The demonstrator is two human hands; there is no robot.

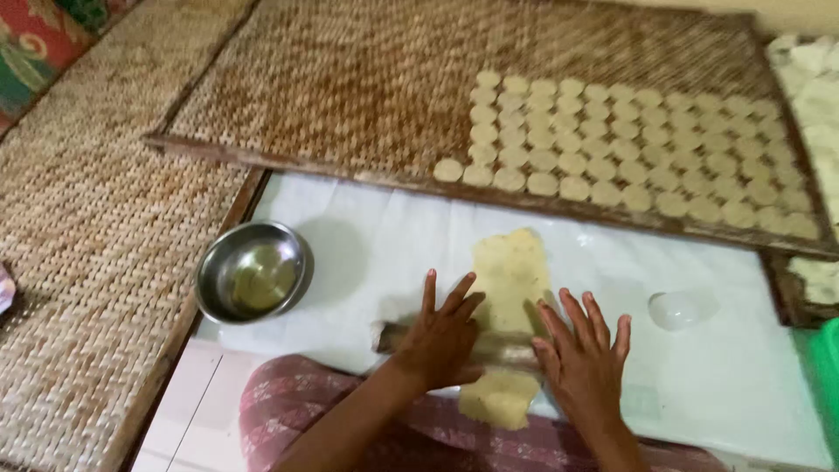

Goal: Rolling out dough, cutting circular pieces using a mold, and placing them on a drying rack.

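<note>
Rolling pin [502, 348] mostly hidden under flat, open-fingered left hand [444, 336] and right hand [584, 358], dough strip [509, 288] beneath

Left hand [443, 336] lay palm down, fingers spread, pointing forward. Right hand [584, 358] flat beside it, fingers splayed. Both forearms extended from lower edge, angled slightly inward.

A white sheet [367, 253] carries a steel bowl [253, 271], flattened dough strip [509, 271] (pale yellow) and woven tray [350, 96].
</note>
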